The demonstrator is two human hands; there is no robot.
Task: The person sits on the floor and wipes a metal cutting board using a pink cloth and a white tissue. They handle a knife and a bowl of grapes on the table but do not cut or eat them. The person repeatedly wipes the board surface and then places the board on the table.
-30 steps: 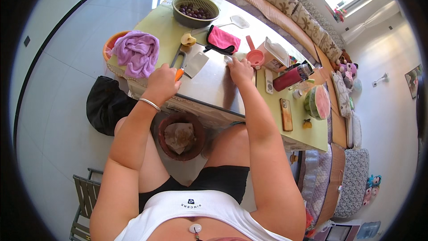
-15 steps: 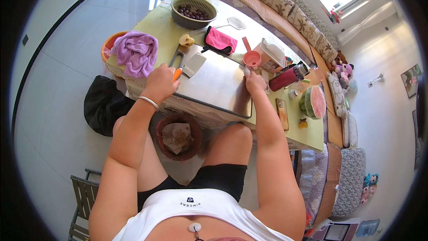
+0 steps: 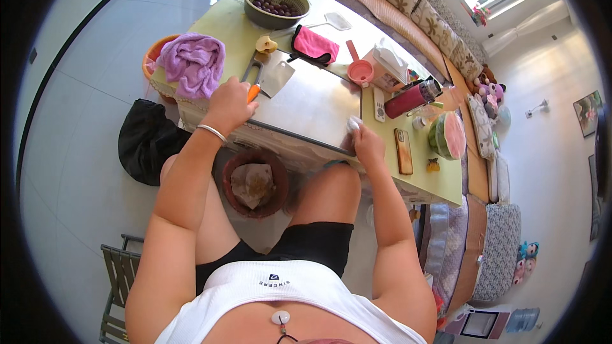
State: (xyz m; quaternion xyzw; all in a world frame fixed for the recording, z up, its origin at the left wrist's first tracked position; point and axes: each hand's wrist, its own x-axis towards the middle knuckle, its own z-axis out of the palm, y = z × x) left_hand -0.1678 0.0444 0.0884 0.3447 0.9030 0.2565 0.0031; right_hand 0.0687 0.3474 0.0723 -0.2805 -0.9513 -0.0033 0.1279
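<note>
My left hand (image 3: pixel 231 103) is closed around an orange handle (image 3: pixel 254 92) at the left edge of a shiny metal cutting board (image 3: pixel 312 105); the rest of that tool is hidden. Just beyond it lie a broad metal blade (image 3: pixel 277 78) and a grey loop-shaped handle (image 3: pixel 254 71). At the board's near right corner, my right hand (image 3: pixel 368 144) pinches a small crumpled white wipe (image 3: pixel 353 123) against the surface. A pale yellow, partly hollow piece of food (image 3: pixel 266 44) sits past the board's far left corner, and a pink-and-black cloth (image 3: pixel 316 44) lies along its far side.
A colander of dark round fruit (image 3: pixel 275 7) stands farther back. Right of the board are a pink dipper (image 3: pixel 359 70), maroon flask (image 3: pixel 413 98), phone (image 3: pixel 403 151) and cut watermelon (image 3: pixel 448 135). A purple towel (image 3: pixel 191 64) is at left. A bin (image 3: pixel 255 185) stands between my knees.
My right hand has slid toward me along the board's right edge with the white wipe, from the far part to the near corner. My left hand stays on the orange handle.
</note>
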